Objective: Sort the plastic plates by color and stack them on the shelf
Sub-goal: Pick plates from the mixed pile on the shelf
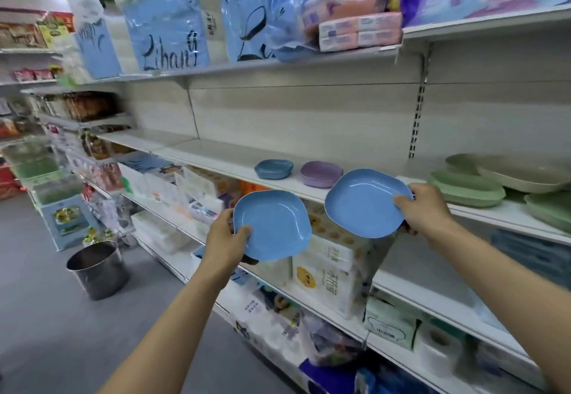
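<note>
My left hand [227,239] grips a blue plastic plate [273,226] by its left edge, thumb on top, held in front of the shelf. My right hand [425,208] grips a second blue plate [361,202] by its right rim, tilted toward me at the shelf's front edge. On the white shelf [222,158] behind them sit a small stack of blue plates [273,168] and a stack of purple plates [320,173]. Further right lie green plates [466,188] and a beige plate [522,174].
A higher shelf [278,64] carries blue tissue packs. Lower shelves hold paper-goods packages [327,279]. A steel bucket [97,270] stands on the grey aisle floor at left. More stocked shelving runs down the left side.
</note>
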Action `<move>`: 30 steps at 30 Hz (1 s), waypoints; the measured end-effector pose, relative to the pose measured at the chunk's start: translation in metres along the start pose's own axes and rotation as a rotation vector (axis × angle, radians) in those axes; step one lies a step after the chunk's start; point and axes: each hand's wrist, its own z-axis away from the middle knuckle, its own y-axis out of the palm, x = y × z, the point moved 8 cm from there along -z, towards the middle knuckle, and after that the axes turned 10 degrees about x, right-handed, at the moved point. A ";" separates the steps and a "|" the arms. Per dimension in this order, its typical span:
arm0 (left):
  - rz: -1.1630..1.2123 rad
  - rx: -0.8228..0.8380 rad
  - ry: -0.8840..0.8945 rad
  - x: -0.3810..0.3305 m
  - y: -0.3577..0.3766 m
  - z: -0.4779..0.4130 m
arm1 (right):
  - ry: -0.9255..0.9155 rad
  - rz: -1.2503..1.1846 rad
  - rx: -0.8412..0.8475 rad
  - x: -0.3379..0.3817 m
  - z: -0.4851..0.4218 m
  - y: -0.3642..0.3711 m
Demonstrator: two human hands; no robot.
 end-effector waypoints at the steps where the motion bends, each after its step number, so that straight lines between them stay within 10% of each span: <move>1: 0.004 0.002 -0.001 0.001 -0.004 -0.015 | -0.005 0.006 0.004 0.005 -0.013 0.008; 30: -0.261 0.283 -0.242 0.089 0.008 -0.469 | 0.235 0.063 -0.117 0.012 -0.299 0.136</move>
